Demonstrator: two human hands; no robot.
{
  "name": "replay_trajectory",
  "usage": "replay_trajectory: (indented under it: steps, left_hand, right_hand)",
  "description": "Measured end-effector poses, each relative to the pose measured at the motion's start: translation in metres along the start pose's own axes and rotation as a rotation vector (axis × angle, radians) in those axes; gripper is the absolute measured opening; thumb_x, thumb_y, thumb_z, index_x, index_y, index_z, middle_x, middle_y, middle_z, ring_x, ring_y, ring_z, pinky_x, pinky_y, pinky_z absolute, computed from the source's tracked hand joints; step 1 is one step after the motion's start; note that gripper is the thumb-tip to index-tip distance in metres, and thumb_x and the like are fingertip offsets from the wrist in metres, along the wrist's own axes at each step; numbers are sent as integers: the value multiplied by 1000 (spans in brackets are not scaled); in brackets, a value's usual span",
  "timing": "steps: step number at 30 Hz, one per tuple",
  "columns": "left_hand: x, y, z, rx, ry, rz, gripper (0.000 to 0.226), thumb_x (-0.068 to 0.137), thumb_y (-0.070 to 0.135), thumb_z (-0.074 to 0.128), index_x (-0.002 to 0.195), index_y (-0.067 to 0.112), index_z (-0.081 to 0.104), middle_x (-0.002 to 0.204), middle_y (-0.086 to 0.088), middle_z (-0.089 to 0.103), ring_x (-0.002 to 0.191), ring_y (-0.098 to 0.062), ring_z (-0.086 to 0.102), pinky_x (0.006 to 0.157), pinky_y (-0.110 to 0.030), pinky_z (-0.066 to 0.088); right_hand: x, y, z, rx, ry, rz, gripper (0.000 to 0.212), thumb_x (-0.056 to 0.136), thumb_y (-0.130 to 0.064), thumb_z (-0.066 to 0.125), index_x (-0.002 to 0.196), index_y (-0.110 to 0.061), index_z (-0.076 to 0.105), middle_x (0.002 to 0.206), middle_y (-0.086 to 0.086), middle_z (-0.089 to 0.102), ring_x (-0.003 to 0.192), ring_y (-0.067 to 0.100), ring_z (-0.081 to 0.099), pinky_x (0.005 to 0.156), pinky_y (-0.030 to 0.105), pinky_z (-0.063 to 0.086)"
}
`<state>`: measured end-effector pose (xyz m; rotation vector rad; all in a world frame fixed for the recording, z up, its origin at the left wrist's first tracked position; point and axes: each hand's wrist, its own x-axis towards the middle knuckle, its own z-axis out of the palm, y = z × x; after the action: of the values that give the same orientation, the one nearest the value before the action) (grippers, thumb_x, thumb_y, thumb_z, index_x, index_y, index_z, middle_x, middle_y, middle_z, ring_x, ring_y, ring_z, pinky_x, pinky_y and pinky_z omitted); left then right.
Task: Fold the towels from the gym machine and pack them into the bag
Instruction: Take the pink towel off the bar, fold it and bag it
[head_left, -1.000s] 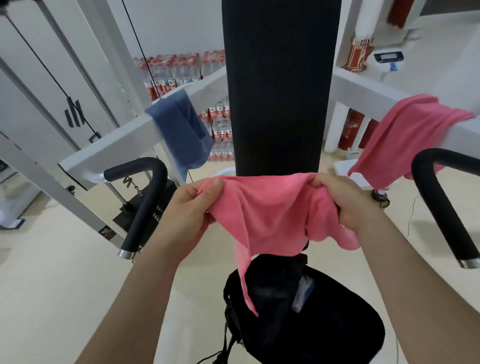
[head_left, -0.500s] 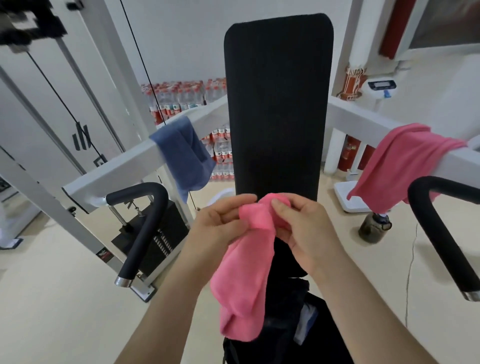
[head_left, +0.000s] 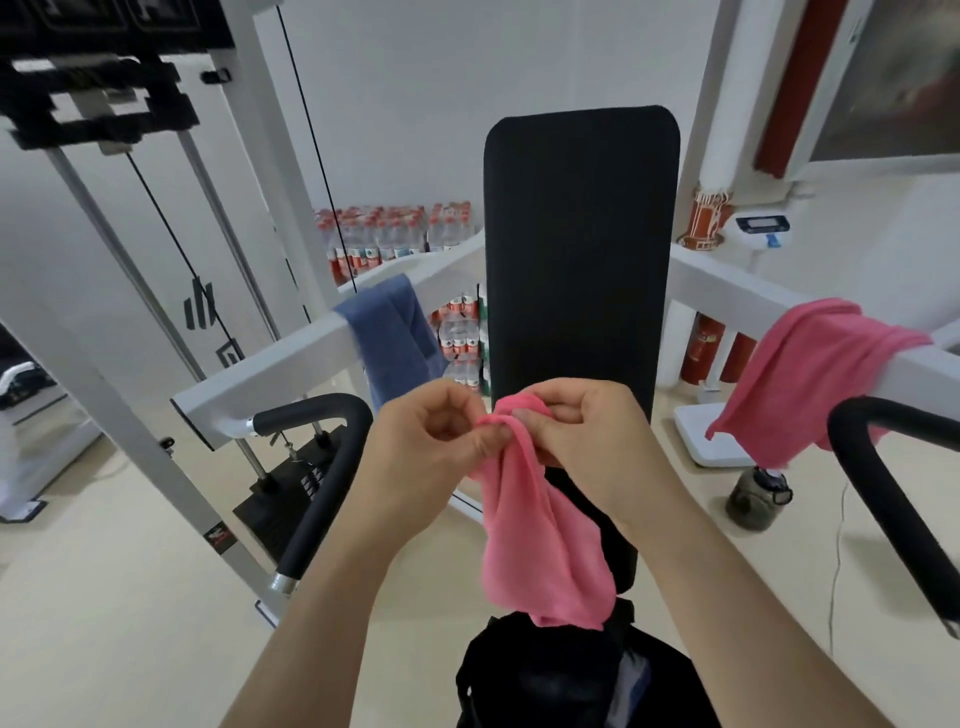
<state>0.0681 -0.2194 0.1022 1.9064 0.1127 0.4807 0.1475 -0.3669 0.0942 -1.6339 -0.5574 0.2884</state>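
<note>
Hands have closed in since a second ago: the pink towel (head_left: 535, 545) was stretched wide between them, now it is doubled over and hangs as one long fold. Against half a second ago the grip looks the same and the fold hangs a bit straighter. Head view: left hand (head_left: 436, 436) and right hand (head_left: 587, 431) meet in front of the lower part of the black backrest pad (head_left: 579, 249), knuckles close together. Thumb and curled fingers of the left hand pinch the bunched top of the cloth from the left; the right hand pinches the same bunch from the right. Both are grasping cloth, neither is released. The fold drops between the forearms, and its bottom end is right at the top of the black bag (head_left: 545, 675) at frame bottom, below the pad; contact with the bag cannot be told. Draped over the left white bar (head_left: 291, 358) is the blue towel (head_left: 395, 332), apart from the hands. Over the right white bar (head_left: 727, 286) lies the second pink towel (head_left: 810, 374), its lower edge partly behind the right black handle (head_left: 893, 493). Below the left bar curves the left black handle (head_left: 322, 478). Background: stacked water bottles (head_left: 395, 239) by the wall, a white floor scale (head_left: 711, 436), a dark jug (head_left: 758, 499) on the floor just beside it.
</note>
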Motion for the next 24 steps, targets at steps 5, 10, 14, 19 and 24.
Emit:
replay_trajectory:
  steps: [5, 10, 14, 19, 24]
  left_hand:
    - [1, 3, -3, 13, -2, 5, 23, 68, 35, 79, 78, 14, 75, 72, -19, 70, 69, -44, 60, 63, -48, 53]
    - [4, 3, -7, 127, 16, 84, 13, 71, 28, 81, 74, 18, 74, 61, -9, 64, 51, -12, 51, 51, -23, 45]
    - [5, 5, -8, 188, 36, 117, 13, 74, 26, 80, 71, 18, 70, 54, -6, 57, 48, -4, 44, 48, -21, 39]
    - [9, 5, -10, 202, 29, 105, 19, 74, 31, 79, 72, 15, 69, 57, -9, 63, 50, -14, 50, 47, -35, 44]
    - [10, 4, -10, 224, 5, 119, 20, 74, 30, 80, 71, 14, 69, 62, -7, 66, 59, -25, 60, 58, -40, 50]
  right_hand:
    - [0, -10, 6, -19, -17, 21, 16, 93, -20, 63, 95, -15, 78, 85, 4, 78, 84, 19, 75, 83, 45, 60]
    - [-4, -16, 6, 88, -107, 101, 33, 101, -26, 50, 99, -5, 76, 97, 26, 72, 95, 37, 71, 88, 51, 57]
    - [-6, -20, 2, 66, -183, 68, 31, 99, -29, 53, 103, -7, 75, 102, 30, 69, 99, 44, 68, 89, 55, 55]
    - [-7, -25, -7, -51, -300, 25, 28, 91, -3, 64, 115, -14, 71, 98, 4, 77, 95, 15, 73, 87, 28, 58]
    - [-4, -27, -6, -171, -312, -2, 32, 92, 0, 61, 117, -17, 70, 97, -1, 78, 95, 8, 72, 87, 23, 56]
